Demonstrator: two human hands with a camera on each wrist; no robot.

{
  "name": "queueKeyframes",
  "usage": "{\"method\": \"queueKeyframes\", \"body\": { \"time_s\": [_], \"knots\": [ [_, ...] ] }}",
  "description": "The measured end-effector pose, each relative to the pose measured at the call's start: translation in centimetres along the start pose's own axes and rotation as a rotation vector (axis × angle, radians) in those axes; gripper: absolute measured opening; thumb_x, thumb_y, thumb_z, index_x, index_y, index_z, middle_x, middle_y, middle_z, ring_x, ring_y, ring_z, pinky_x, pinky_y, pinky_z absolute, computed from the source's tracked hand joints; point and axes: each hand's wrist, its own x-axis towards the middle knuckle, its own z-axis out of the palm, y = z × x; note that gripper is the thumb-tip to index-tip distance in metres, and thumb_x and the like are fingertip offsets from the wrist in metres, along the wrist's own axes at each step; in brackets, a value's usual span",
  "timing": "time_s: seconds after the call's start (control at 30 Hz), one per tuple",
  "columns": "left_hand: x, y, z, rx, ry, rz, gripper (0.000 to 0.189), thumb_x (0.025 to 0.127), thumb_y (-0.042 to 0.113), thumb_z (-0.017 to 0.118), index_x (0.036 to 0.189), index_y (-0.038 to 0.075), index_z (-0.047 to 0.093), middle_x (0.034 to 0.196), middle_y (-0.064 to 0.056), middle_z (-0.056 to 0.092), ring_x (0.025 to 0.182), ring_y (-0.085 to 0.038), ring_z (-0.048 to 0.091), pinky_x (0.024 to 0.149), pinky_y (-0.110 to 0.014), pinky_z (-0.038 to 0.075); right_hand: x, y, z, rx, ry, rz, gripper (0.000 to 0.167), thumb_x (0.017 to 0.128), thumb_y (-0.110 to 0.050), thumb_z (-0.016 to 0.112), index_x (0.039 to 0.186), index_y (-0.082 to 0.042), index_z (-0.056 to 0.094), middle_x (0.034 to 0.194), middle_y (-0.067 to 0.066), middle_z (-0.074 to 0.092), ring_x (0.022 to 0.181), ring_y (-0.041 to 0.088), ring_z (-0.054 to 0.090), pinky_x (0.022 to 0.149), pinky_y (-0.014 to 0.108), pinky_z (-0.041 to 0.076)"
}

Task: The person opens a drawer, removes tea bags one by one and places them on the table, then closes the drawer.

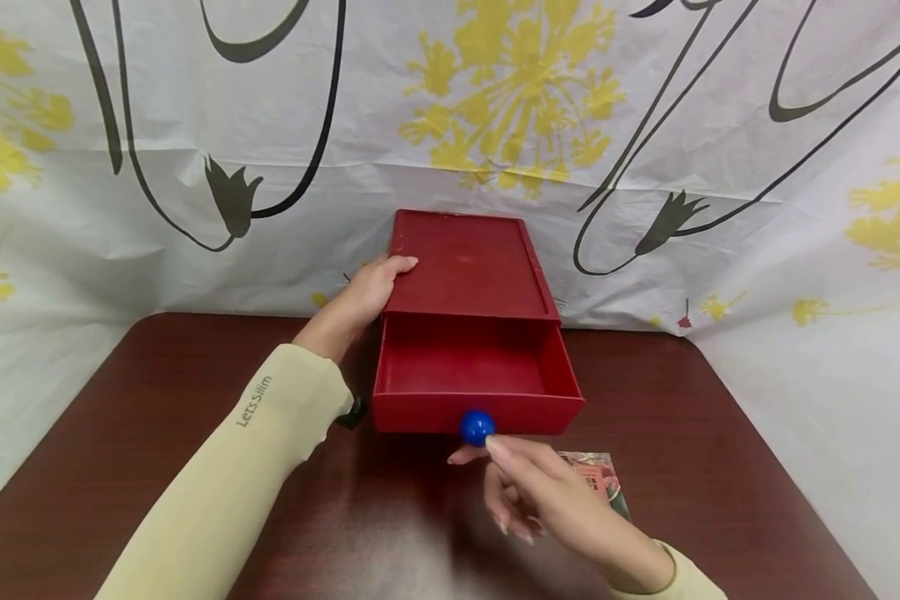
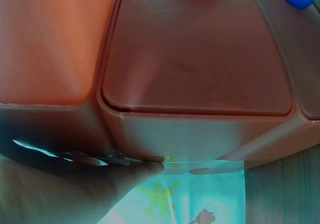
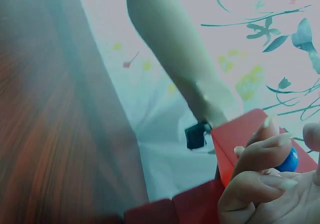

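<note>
A red plastic drawer box point(image 1: 465, 262) stands at the back of the table in the head view. Its drawer point(image 1: 420, 412) is pulled out towards me, and the red inner floor shows. My left hand point(image 1: 369, 290) holds the box's left side, thumb over the top edge, the other fingers hidden. A round blue knob point(image 1: 477, 427) sits on the drawer front. My right hand point(image 1: 562, 487) has the knob at its thumb and index fingertips, thumb at its lower right, index finger under it. In the right wrist view the knob point(image 3: 288, 160) shows partly behind the curled fingers point(image 3: 257, 189).
A small picture card point(image 1: 606, 479) lies on the dark wooden table point(image 1: 300, 517), partly behind the right hand. A white patterned sheet point(image 1: 345, 275) hangs close behind the box and along both sides. The left wrist wears a black device point(image 3: 195, 136).
</note>
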Motion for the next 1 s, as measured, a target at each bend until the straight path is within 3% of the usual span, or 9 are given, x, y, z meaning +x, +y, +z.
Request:
{"method": "queueKeyframes", "body": {
  "time_s": [0.2,0.53,1.0],
  "knots": [
    [-0.1,-0.1,-0.1,-0.01,-0.018,-0.004,0.058,0.104,0.042,0.037,0.158,0.025,0.027,0.146,-0.012,0.049,0.12,-0.031,0.057,0.106,-0.047,0.048,1.0,-0.1,0.9,0.089,0.025,0.049,0.055,0.112,-0.04,0.024,0.134,-0.001,0.056,0.064,0.0,0.049,0.05,0.006,0.043,0.039,0.027,0.028],
    [-0.2,0.0,0.0,0.007,-0.026,-0.001,0.059,0.104,0.043,0.038,0.158,0.025,0.027,0.147,-0.013,0.049,0.119,-0.032,0.058,0.105,-0.048,0.049,1.8,1.0,1.5,0.403,0.064,-0.051,0.04,0.111,-0.032,0.032,0.111,-0.009,0.065,0.058,-0.007,0.043,0.046,0.008,0.034,0.042,0.031,0.02],
    [0.1,-0.1,0.0,-0.001,-0.022,0.016,0.057,0.104,0.041,0.037,0.157,0.021,0.028,0.147,-0.013,0.05,0.121,-0.031,0.057,0.108,-0.046,0.046,2.9,0.9,1.5,0.304,0.208,-0.063,0.037,0.11,-0.036,0.037,0.099,-0.011,0.062,0.055,-0.008,0.04,0.044,0.006,0.034,0.042,0.027,0.025]
  ]
}}
